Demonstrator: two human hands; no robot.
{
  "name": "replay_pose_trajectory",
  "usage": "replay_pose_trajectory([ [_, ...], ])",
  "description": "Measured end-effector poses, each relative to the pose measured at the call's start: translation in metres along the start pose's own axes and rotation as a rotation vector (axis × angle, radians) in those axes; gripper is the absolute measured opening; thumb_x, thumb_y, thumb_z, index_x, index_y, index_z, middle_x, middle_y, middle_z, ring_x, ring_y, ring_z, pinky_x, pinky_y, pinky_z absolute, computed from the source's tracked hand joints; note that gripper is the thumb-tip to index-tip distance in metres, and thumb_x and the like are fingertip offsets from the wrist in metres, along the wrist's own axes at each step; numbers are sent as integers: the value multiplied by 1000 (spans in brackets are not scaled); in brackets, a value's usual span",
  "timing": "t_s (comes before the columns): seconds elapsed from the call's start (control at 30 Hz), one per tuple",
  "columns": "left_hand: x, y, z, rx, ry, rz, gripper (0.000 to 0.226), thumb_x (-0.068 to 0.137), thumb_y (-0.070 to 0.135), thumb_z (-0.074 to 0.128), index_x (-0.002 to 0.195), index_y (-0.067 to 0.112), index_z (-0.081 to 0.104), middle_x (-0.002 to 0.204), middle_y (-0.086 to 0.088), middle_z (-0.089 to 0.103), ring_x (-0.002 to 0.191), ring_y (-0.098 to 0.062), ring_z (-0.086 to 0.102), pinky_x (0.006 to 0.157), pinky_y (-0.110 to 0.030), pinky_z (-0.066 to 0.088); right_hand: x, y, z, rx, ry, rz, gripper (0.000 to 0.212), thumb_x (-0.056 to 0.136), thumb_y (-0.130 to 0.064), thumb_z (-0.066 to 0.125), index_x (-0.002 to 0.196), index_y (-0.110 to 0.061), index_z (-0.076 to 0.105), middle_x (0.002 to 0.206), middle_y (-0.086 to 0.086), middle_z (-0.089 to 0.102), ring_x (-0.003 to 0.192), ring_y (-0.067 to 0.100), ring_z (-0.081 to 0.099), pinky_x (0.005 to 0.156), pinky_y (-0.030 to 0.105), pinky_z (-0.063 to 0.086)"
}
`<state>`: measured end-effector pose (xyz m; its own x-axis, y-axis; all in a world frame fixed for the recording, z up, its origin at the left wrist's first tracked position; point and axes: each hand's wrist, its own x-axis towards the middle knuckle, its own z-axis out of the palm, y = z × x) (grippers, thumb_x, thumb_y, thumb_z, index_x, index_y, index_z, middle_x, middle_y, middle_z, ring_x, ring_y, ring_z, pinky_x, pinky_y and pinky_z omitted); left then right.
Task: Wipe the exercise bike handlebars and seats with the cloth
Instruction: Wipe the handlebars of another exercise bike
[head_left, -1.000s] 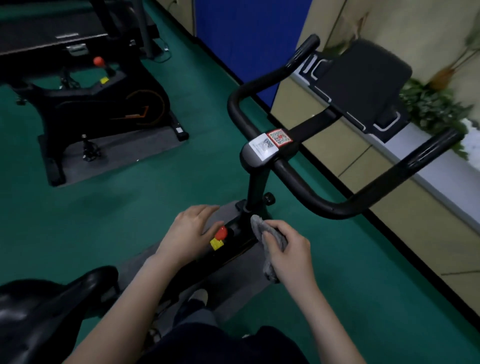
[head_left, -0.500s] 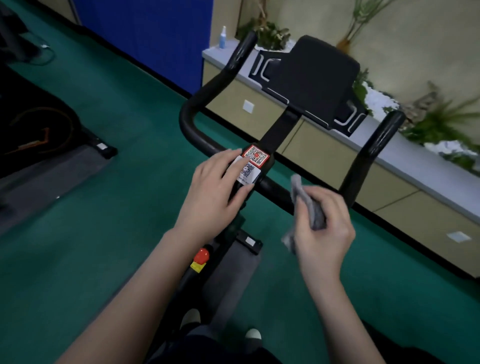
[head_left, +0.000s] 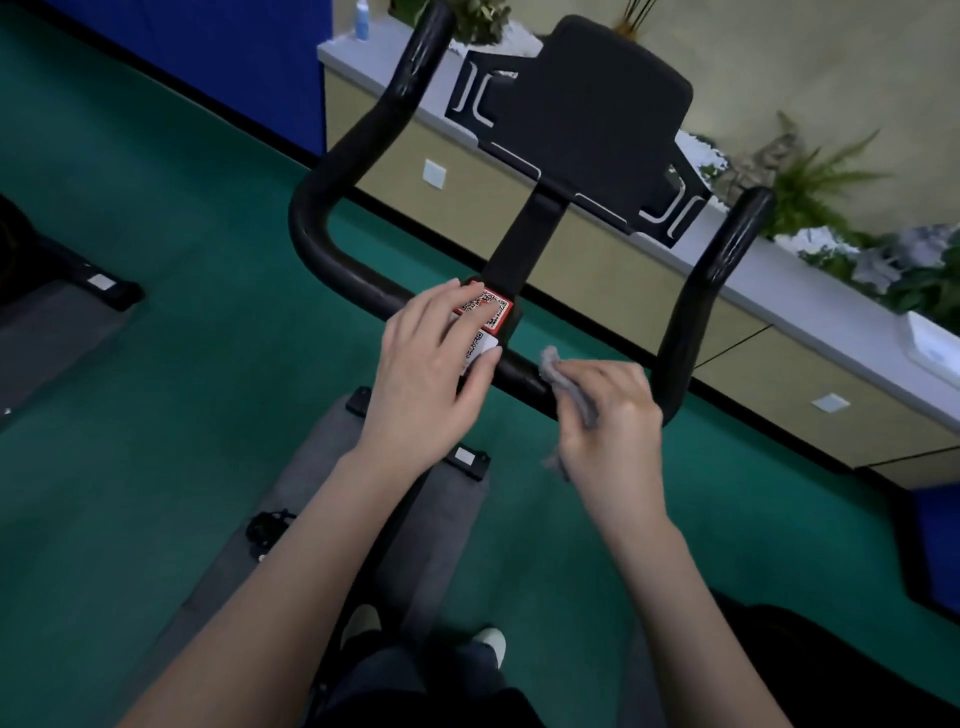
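At the centre of the handlebar (head_left: 332, 260), the left hand (head_left: 431, 379) rests flat, fingers straight, on the sticker (head_left: 496, 312). Just right of that centre, the right hand (head_left: 613, 421) grips the grey cloth (head_left: 566, 379) with curled fingers and holds it against the bar. Cloth ends protrude above and below this hand. Between the two handlebar horns sits the black console (head_left: 587, 109). Beyond the handlebar stands a counter (head_left: 779, 312) bearing plants (head_left: 810, 182). Below the handlebar, a grey mat (head_left: 322, 493) lies on the green floor (head_left: 156, 208).
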<state>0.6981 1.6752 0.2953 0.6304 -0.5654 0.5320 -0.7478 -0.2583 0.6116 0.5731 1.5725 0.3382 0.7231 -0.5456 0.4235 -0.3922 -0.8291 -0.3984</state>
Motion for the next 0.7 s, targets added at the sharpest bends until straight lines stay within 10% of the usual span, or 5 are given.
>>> replay_pose_trajectory([
  [0.33, 1, -4, 3, 14, 10, 5, 33, 92, 24, 54, 122, 12, 61, 133, -2, 54, 130, -21, 42, 104, -34, 29, 32, -5, 0, 85, -187, 118, 13, 86, -6, 65, 94, -9, 75, 92, 5, 73, 92, 22, 64, 81, 21, 43],
  [0.5, 2, -5, 3, 12, 27, 8, 34, 91, 22, 55, 122, 12, 61, 132, -3, 54, 129, -22, 43, 104, -34, 30, 17, -16, 23, 93, -3, -6, 16, 81, 2, 67, 93, -5, 74, 91, 6, 70, 89, 22, 59, 85, 4, 35],
  [0.7, 1, -6, 3, 2, 29, 13, 33, 92, 21, 54, 123, 11, 60, 131, -3, 55, 128, -23, 43, 103, -35, 30, -29, 4, 22, 26, 200, -153, 21, 82, 8, 65, 101, 1, 73, 93, 14, 64, 94, 19, 50, 89, 18, 39],
])
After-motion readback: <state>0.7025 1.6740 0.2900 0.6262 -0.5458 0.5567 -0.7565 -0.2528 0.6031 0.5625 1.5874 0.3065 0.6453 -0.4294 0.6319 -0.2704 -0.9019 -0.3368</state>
